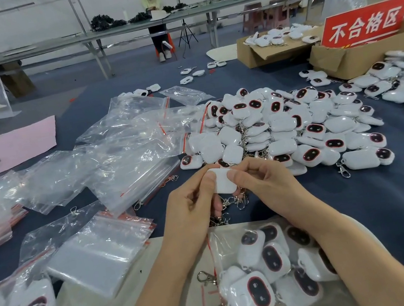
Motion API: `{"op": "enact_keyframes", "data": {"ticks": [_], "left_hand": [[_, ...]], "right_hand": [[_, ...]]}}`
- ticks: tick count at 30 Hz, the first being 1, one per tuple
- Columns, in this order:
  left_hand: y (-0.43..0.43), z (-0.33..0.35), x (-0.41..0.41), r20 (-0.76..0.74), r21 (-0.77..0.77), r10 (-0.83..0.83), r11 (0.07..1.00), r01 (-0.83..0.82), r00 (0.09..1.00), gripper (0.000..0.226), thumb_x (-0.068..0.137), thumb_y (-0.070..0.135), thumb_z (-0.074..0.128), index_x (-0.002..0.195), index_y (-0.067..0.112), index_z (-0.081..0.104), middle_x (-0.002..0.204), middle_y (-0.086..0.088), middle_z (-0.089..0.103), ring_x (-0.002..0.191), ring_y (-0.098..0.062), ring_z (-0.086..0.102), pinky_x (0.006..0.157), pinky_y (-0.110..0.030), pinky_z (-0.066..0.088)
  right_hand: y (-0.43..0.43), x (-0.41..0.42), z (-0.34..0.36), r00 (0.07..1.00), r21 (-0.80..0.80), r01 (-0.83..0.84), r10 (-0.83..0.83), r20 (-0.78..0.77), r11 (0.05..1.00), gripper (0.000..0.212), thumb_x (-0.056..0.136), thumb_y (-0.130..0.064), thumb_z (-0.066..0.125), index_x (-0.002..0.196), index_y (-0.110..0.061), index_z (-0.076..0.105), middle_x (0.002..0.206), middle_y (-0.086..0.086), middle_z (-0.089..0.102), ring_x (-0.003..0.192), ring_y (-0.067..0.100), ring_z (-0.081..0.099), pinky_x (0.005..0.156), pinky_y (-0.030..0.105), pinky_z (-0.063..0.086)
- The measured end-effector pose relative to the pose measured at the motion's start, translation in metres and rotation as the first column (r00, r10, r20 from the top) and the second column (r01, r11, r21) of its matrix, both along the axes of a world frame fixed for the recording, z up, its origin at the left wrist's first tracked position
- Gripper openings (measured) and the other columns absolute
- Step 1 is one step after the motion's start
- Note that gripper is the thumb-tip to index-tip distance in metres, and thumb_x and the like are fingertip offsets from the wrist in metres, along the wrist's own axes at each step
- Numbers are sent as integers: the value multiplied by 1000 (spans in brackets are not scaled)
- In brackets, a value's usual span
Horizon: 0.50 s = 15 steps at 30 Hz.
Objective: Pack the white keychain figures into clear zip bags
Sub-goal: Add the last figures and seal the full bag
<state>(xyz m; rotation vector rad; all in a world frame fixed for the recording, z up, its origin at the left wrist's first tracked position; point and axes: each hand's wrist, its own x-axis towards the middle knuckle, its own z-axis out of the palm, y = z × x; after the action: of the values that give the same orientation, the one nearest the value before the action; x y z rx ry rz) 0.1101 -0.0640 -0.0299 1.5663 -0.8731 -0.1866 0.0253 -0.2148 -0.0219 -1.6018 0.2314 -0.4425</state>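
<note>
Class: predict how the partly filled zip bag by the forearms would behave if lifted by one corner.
The zip bag would probably sag; its thin film wrinkles. The figures inside would likely slide together, and protruding clasps may snag.

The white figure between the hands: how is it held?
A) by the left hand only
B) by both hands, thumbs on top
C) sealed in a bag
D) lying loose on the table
B: the left hand and right hand both pinch the white figure, one thumb on each side of its top face.
</note>
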Motion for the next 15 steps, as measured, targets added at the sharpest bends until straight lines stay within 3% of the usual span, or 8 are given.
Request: {"op": "enact_keyframes", "data": {"ticks": [3, 9, 11, 15], "left_hand": [[-2, 0, -1, 19, 23, 16, 1000, -17, 1000, 27, 109, 31, 44, 114, 31, 71, 62, -5, 59, 58, -14, 55, 62, -29, 46], [-5, -5, 0, -66, 35, 8, 999, -6, 998, 29, 104, 25, 55, 132, 32, 59, 61, 3, 59, 59, -7, 55, 62, -17, 47], [-6, -6, 1, -56, 42, 37, 999, -34, 998, 32, 105, 24, 53, 135, 34, 57, 59, 2, 58, 59, -8, 54, 64, -18, 48], [-5, -6, 1, -54, 68, 25, 997, -21, 998, 36, 106, 24, 50, 142, 32, 54, 58, 2, 60, 57, -8, 56, 64, -16, 48]], "right_hand": [[0, 1, -1, 1000, 12, 11, -11, -10, 1000, 20, 95, -26, 67, 76, -27, 74, 70, 0, 72, 66, 6, 66, 67, 14, 51], [-1, 4, -6, 1000, 27, -17, 17, 15, 999, 12, 98, -26, 63, 104, -27, 74, 75, 3, 73, 68, 10, 68, 65, 18, 54], [0, 5, -8, 998, -36, -54, 56, 33, 998, 21, 97, -24, 65, 114, -36, 69, 72, 2, 72, 68, 9, 67, 67, 18, 53], [0, 6, -11, 991, -67, -128, 131, 36, 990, 33, 88, -30, 75, 112, -51, 69, 78, -1, 72, 71, 8, 64, 71, 20, 54]]}}
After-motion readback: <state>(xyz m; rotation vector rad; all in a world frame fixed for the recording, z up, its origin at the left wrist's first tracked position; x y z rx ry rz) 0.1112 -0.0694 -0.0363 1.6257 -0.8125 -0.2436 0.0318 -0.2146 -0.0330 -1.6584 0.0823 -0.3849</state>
